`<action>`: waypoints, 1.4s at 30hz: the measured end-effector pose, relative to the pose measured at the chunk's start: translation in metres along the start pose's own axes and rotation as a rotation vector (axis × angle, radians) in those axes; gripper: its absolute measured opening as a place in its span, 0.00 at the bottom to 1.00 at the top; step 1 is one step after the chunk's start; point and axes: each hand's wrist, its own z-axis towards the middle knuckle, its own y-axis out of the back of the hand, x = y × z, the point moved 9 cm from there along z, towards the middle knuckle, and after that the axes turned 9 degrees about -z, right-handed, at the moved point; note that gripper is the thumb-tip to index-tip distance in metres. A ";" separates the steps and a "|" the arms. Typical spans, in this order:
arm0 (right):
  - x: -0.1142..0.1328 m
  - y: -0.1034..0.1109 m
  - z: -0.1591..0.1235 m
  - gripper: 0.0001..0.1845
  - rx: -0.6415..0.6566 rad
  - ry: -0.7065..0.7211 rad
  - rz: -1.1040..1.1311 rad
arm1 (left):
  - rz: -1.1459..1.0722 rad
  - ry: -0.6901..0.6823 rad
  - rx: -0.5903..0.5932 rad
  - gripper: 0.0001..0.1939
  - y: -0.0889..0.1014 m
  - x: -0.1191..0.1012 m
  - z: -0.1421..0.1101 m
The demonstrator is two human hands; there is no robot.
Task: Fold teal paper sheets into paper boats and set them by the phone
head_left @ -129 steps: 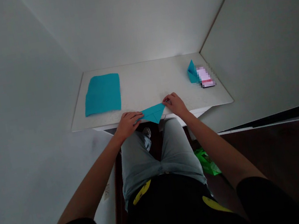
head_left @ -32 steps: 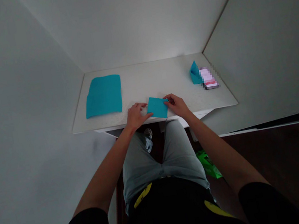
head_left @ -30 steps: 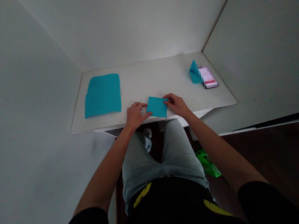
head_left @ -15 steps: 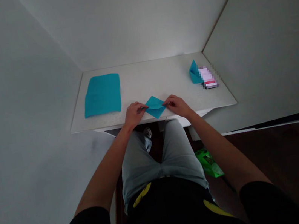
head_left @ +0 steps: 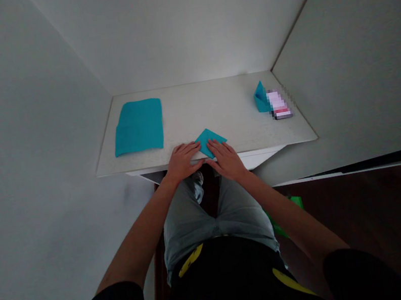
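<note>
A folded blue paper [head_left: 207,135] lies flat as a diamond at the near edge of the white tabletop, its lower part covered by my fingers. My left hand [head_left: 184,162] rests with fingers stretched out, their tips on the paper's left corner. Across its lower right lie the outstretched fingers of my right hand [head_left: 226,159]. Both thumbs reach toward each other just past the table's front edge. Neither hand grips anything.
Blue sheets or a single sheet [head_left: 139,127] lie at the table's left. A folded blue paper shape [head_left: 261,99] stands at the right, beside a pixelated phone-like object [head_left: 279,105]. Walls border the white table [head_left: 211,99]. A green bag [head_left: 297,201] sits on the floor.
My hands have let go of the diamond's side corners and moved inward, now lying flat on it. The raised fold in its middle is pressed down.
</note>
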 end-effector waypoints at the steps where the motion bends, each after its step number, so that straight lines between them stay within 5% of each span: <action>1: -0.002 -0.001 -0.005 0.35 0.003 -0.004 -0.010 | -0.005 0.009 0.000 0.27 0.000 0.001 0.000; 7: -0.044 0.015 -0.022 0.35 -0.020 -0.052 -0.047 | -0.018 0.040 -0.052 0.23 -0.002 0.002 0.001; 13: -0.054 0.031 -0.021 0.16 -0.122 -0.174 0.076 | -0.166 0.114 -0.130 0.07 0.001 0.003 -0.002; 20: -0.082 0.043 0.028 0.25 -0.158 -0.258 0.692 | -0.661 0.267 -0.194 0.22 0.029 0.018 0.037; 27: -0.103 0.014 0.048 0.13 -0.018 -0.319 0.389 | -0.355 0.372 -0.166 0.12 0.025 0.046 0.052; 29: -0.101 0.010 0.046 0.13 -0.031 -0.287 0.259 | -0.229 0.337 -0.171 0.17 0.021 0.047 0.047; 33: -0.081 0.016 0.042 0.30 -0.124 -0.085 0.150 | -0.040 0.151 -0.192 0.18 0.015 0.032 0.040; 37: -0.060 0.009 0.033 0.23 0.007 0.068 0.022 | 0.067 0.005 0.002 0.20 -0.003 0.014 0.030; 42: -0.050 0.015 0.013 0.35 0.047 0.160 -0.023 | 0.045 -0.152 0.120 0.45 -0.006 0.002 0.007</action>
